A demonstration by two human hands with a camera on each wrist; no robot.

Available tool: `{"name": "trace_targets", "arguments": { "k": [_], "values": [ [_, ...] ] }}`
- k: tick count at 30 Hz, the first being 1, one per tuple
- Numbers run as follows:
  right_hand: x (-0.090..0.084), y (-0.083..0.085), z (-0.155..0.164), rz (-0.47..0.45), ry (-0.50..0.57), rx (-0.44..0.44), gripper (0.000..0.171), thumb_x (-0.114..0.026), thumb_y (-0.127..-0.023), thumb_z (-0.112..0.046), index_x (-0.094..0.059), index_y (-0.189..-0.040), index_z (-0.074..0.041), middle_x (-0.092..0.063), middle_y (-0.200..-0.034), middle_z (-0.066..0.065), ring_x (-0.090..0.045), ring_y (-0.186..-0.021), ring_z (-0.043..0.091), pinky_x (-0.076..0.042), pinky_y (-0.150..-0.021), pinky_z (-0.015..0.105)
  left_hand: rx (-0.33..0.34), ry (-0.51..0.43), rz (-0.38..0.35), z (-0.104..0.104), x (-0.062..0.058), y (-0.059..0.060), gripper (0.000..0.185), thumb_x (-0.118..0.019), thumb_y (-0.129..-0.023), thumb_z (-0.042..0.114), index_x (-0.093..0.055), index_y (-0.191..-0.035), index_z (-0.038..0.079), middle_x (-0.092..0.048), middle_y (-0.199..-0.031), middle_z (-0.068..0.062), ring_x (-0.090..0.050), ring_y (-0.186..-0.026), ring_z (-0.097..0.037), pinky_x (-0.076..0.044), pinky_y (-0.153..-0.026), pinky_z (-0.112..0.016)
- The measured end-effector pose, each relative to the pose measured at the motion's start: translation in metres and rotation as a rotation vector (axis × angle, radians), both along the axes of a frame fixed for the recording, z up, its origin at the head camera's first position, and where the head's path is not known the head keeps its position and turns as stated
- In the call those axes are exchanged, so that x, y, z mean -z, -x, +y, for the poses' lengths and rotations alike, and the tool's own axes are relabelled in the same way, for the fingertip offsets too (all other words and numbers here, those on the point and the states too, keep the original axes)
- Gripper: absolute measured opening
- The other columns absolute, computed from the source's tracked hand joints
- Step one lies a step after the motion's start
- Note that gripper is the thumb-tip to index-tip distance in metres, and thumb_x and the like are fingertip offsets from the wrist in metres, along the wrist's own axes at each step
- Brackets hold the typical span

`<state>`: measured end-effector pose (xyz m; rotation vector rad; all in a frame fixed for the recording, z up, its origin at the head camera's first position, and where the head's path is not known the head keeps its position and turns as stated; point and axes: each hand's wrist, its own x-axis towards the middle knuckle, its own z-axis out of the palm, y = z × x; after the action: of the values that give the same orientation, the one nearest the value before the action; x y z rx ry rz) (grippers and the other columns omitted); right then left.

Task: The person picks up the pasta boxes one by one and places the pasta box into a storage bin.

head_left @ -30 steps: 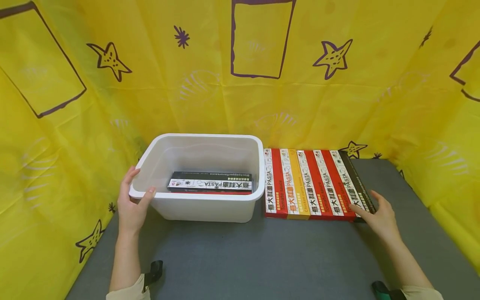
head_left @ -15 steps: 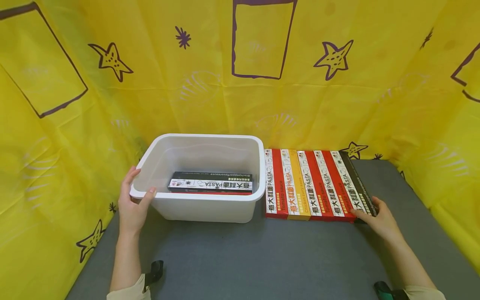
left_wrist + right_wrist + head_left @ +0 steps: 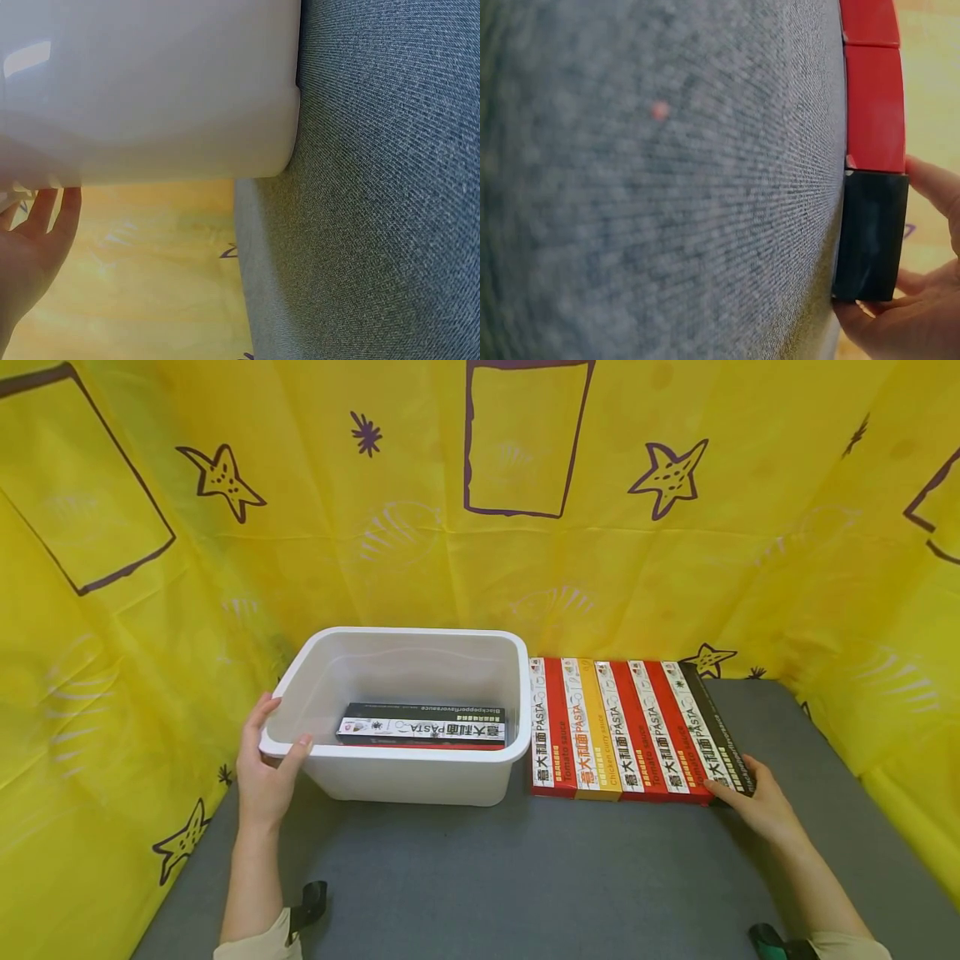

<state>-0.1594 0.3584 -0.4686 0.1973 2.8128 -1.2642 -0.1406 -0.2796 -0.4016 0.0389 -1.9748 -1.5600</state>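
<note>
My left hand (image 3: 264, 777) grips the near left corner of a white plastic tub (image 3: 405, 777), thumb on the front rim and fingers along the left side. In the left wrist view its fingertips (image 3: 69, 201) touch the tub wall. Inside the tub lies a black-and-white pasta box (image 3: 420, 724), with a red edge showing in front of it. To the tub's right, several pasta boxes lie side by side. My right hand (image 3: 767, 806) pinches the near end of the rightmost one, a black pasta box (image 3: 871, 236), between the thumb on its top left edge and fingers on its right side.
Red tomato sauce pasta boxes (image 3: 658, 718) and a yellow chicken curry one (image 3: 598, 727) fill the row between tub and black box. Everything stands on a grey cloth-covered table (image 3: 510, 877). A yellow patterned curtain (image 3: 420, 568) closes off the back and sides.
My right hand has come slightly nearer and closed its thumb and fingers on the black box's near end. The left hand and the tub have stayed in place.
</note>
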Motion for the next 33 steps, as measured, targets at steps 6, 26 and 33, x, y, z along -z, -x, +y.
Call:
{"name": "trace_targets", "arguments": {
  "k": [6,26,33],
  "values": [
    [0.0,0.002,0.002,-0.017,0.002,-0.023,0.097,-0.059,-0.095,-0.038,0.001,-0.145,0.019,-0.018,-0.14,0.046,-0.025,-0.126,0.055,-0.023,-0.099,0.063,-0.004,0.001,-0.015,0.0,0.0,-0.001,0.059,-0.067,-0.084,0.004,-0.048,-0.14,0.008,-0.036,-0.153,0.004,-0.037,-0.134,-0.021,-0.035,-0.102,-0.027],
    [-0.004,-0.001,0.018,0.009,-0.192,-0.054,0.092,-0.056,-0.095,-0.041,-0.012,-0.14,0.026,-0.026,-0.133,0.051,-0.031,-0.12,0.062,-0.028,-0.094,0.069,0.005,-0.022,-0.014,-0.001,0.0,0.0,0.06,-0.066,-0.083,0.003,-0.048,-0.14,0.009,-0.035,-0.154,0.004,-0.037,-0.134,-0.021,-0.037,-0.098,-0.024],
    [-0.003,-0.003,0.018,0.079,-0.289,-0.049,0.085,-0.064,-0.09,-0.037,-0.026,-0.135,0.024,-0.039,-0.124,0.048,-0.042,-0.11,0.059,-0.035,-0.086,0.067,0.006,-0.025,-0.009,0.0,0.0,0.0,0.06,-0.066,-0.083,0.003,-0.048,-0.14,0.009,-0.035,-0.153,0.004,-0.037,-0.134,-0.021,-0.037,-0.098,-0.024]
  ]
}}
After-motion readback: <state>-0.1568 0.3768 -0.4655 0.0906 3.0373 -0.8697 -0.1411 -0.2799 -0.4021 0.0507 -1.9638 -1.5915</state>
